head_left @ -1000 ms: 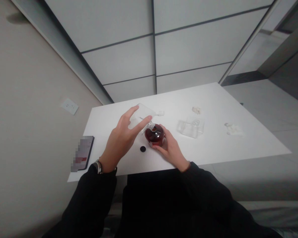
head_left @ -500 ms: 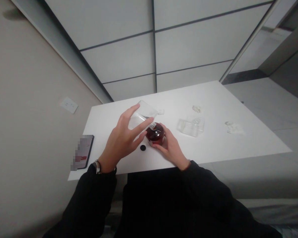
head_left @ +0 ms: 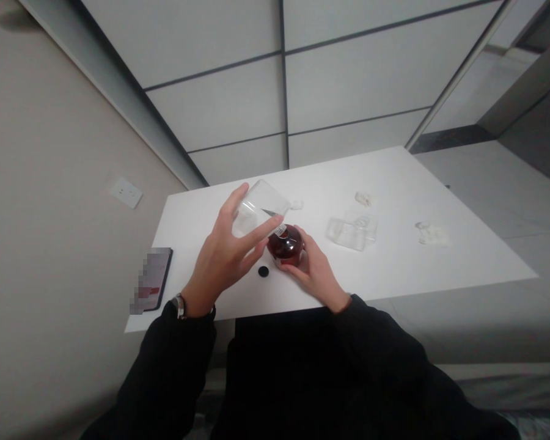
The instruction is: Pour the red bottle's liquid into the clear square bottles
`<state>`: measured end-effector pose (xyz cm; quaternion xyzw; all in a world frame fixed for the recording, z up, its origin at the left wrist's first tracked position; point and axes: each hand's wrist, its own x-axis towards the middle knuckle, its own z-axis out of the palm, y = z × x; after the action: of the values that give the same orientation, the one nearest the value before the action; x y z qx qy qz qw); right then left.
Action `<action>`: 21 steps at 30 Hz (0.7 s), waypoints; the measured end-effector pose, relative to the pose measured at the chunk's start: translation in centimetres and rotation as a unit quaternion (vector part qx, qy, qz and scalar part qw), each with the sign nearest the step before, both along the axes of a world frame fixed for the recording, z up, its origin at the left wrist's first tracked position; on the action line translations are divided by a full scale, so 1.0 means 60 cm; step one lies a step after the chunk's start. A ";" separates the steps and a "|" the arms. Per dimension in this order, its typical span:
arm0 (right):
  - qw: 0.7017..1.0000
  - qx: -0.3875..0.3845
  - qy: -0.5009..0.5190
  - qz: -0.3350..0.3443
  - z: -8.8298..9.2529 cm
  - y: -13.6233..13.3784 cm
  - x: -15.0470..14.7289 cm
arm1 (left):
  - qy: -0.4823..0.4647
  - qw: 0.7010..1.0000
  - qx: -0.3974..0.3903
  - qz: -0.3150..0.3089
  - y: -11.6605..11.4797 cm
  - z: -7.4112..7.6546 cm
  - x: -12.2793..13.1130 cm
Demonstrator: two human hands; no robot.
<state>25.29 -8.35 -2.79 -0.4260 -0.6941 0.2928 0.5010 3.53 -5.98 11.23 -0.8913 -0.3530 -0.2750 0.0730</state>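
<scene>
We hold a clear bottle tilted, neck downward, at the top of a dark red bottle.
Our left hand grips the clear bottle with fingers widely spread; our right hand curves round the red one's right side, thumb low at its front, near the front edge of the worktop. The red bottle looks roughly upright; whether the two necks touch, or any liquid runs, we cannot tell. If this is pouring, as we judge, it calls for a firm right-hand hold, the clear neck lined up with the opening, and small changes of tilt from the left wrist. Too steep a tip could spill, so the black disc just beside the red bottle would be safer further off.
</scene>
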 end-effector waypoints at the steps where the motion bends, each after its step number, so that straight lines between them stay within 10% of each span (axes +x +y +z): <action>1: 1.000 0.000 0.000 -0.001 0.000 0.000 0.000 | -0.002 1.000 -0.004 0.000 0.000 -0.001 0.000; 21: 1.000 0.016 0.002 -0.008 -0.005 0.001 -0.003 | -0.033 0.998 0.036 -0.031 0.006 -0.003 0.009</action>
<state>25.13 -8.28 -3.08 -0.4230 -0.6940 0.2787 0.5116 4.09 -5.60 11.04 -0.8890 -0.3176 -0.3190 0.0847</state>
